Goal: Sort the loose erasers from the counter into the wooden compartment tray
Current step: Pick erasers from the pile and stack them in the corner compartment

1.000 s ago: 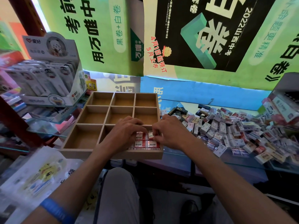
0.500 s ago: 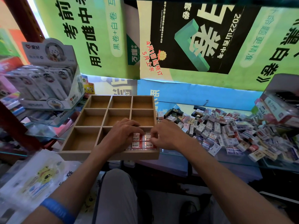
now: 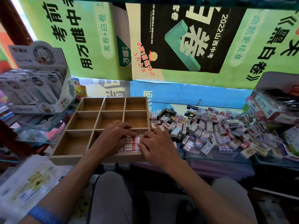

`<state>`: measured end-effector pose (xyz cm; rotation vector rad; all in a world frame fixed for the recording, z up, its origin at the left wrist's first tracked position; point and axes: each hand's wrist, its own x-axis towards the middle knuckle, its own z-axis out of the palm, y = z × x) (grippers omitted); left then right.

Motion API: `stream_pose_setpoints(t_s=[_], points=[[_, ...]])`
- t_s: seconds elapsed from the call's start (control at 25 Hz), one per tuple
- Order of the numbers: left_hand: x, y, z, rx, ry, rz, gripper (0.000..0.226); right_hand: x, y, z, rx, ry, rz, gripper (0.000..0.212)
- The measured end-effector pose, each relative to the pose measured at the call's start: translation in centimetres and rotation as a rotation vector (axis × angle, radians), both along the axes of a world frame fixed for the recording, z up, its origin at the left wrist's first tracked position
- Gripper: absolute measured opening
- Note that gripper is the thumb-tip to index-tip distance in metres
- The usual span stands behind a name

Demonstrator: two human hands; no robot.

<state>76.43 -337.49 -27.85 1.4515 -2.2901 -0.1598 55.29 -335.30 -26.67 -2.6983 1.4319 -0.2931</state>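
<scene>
The wooden compartment tray sits at the near edge of the glass surface, divided three by three into nine compartments. Eight of them show bare wood; the near right compartment holds a packed layer of red-and-white wrapped erasers, their full count hidden under the hands, with about three rows showing between them. The left hand lies over the left part of that compartment, fingers bent down onto the erasers, pressing on them rather than gripping any that can be seen. The right hand lies over the compartment's right edge with fingers curled down at the erasers; whether it pinches one cannot be told. To the right of the tray, on the same surface, spreads a large pile of loose erasers, far too many to count, mostly white-sleeved with a few black ones at the back. A display box of packaged stationery stands on a shelf to the left, another open box at the far right, and green posters hang behind. A blue wristband circles the left wrist.
</scene>
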Motion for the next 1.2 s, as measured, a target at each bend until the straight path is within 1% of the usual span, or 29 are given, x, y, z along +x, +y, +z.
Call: stream_pose_setpoints(t_s=[0.08,0.16,0.24,0.4,0.52,0.6,0.72,0.8,0.84,0.88,0.92,0.96,1.0,1.04,1.12,1.2], points=[[-0.1,0.0,0.0,-0.014,-0.022,-0.001,0.039,0.0,0.7,-0.3,0.011,0.011,-0.044,0.051],[-0.4,0.0,0.0,-0.023,-0.049,0.001,0.038,0.4,0.8,-0.1,-0.001,0.098,-0.060,0.065],[-0.6,0.1,0.0,-0.019,-0.049,0.028,0.037,0.6,1.2,0.5,-0.045,0.134,-0.032,0.070],[-0.9,0.4,0.0,-0.009,-0.070,0.065,0.040,-0.4,2.7,-0.8,-0.117,0.127,0.009,0.065],[-1.2,0.5,-0.2,0.001,-0.075,0.080,0.046,-0.7,2.9,-1.6,-0.082,0.075,-0.040,0.061],[-1.2,0.6,-0.1,-0.003,-0.087,0.084,0.045,-0.7,3.0,-2.0,-0.092,0.041,-0.059,0.059],[-1.8,0.7,0.1,-0.014,-0.101,0.142,0.041,-1.2,2.9,-2.2,-0.007,-0.021,-0.033,0.056],[-3.3,0.7,0.2,-0.009,-0.063,0.217,0.030,-2.2,1.8,-1.7,0.017,-0.146,0.051,0.046],[-4.0,0.7,0.1,-0.019,-0.033,0.221,0.025,-3.0,0.9,-1.4,-0.040,-0.238,0.090,0.037],[-4.7,0.7,0.0,-0.040,-0.022,0.199,0.024,-4.1,-0.4,-1.0,-0.138,-0.334,0.088,0.030],[-5.0,0.7,-0.3,-0.052,-0.023,0.171,0.027,-5.7,-2.1,-0.4,-0.233,-0.432,0.028,0.024],[-5.2,0.8,-0.4,-0.051,-0.012,0.163,0.028,-7.5,-4.0,0.2,-0.290,-0.517,-0.080,0.020],[-5.1,0.8,-0.4,-0.048,0.017,0.176,0.029,-9.7,-6.2,0.9,-0.318,-0.561,-0.213,0.017],[-5.2,0.9,-0.4,-0.049,0.046,0.195,0.029,-12.1,-8.4,1.5,-0.327,-0.546,-0.351,0.018],[-5.4,1.1,-0.4,-0.072,0.066,0.218,0.031,-16.9,-13.0,2.3,-0.289,-0.373,-0.582,0.028],[-5.6,1.2,-0.3,-0.074,0.057,0.242,0.031,-20.3,-16.7,2.6,-0.149,-0.190,-0.716,0.037]])
